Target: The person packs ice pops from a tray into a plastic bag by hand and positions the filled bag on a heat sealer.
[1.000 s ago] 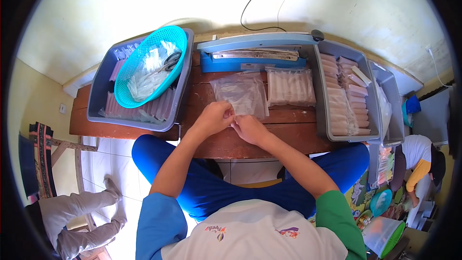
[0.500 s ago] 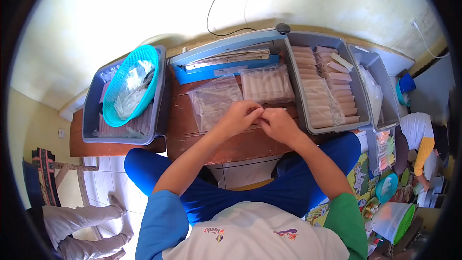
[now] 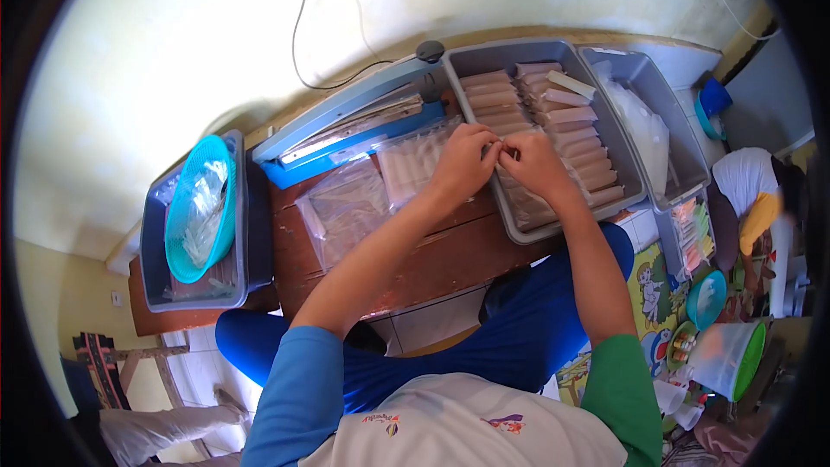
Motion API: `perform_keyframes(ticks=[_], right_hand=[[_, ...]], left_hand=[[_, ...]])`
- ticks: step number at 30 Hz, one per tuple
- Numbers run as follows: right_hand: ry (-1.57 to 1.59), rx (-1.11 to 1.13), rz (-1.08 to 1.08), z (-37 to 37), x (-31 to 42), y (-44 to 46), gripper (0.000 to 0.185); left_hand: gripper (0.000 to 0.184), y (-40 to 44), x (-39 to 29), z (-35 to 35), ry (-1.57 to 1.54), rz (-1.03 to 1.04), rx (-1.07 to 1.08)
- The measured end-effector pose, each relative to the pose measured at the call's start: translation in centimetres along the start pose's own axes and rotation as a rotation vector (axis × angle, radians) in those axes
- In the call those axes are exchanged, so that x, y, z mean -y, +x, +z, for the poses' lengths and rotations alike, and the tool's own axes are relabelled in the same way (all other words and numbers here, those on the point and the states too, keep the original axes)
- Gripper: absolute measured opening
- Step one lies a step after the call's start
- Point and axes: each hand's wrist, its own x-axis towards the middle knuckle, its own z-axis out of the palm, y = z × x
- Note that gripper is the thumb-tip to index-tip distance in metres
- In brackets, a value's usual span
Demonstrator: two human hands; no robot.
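Left grip (image 3: 467, 160) and right grip (image 3: 534, 164): fingertips pinched together, meeting; cannot tell what's held. Below and right: pinkish tubes (image 3: 590, 143), smooth, rounded, film-wrapped, stacked in grey plastic tub (image 3: 501, 56). Left of grip: crinkled clear bag (image 3: 346, 206), flat on worn red-brown wooden desk (image 3: 415, 255). Beyond: pale wall (image 3: 389, 0).

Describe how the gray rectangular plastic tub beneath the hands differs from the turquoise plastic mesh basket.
Look: the gray rectangular plastic tub has solid walls; the turquoise plastic mesh basket is rounded and perforated.
Pose: the tub sits upright, while the basket rests tilted on another gray tub.
Contents: the tub holds rows of pinkish-brown tubes; the basket holds loose clear plastic.
Both are open-topped containers with things inside.
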Motion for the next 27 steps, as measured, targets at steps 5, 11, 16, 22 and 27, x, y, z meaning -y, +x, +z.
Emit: perform_keyframes(ticks=[5,11,16,22,27], right_hand=[[-0.071,-0.069,0.045,0.5,-4.4,2.5,0.016],[-0.275,-0.241,-0.010,1.1,-8.8,5.5,0.012],[-0.268,-0.193,0.098,1.0,-11.0,7.2,0.022],[-0.169,-0.187,0.117,1.8,-12.4,7.5,0.035],[-0.006,-0.186,0.243,2.1,-13.0,8.0,0.034]], left_hand=[[0.015,4.1,2.5,1.7,0.184,0.073,0.102],[0.016,7.2,4.1,3.7,0.531,0.000,0.139],[0.013,8.7,5.4,4.2,0.707,0.056,0.141],[0.011,9.5,6.4,5.1,0.894,0.071,0.219],[0.013,9.8,5.7,4.9,0.969,0.054,0.333]])
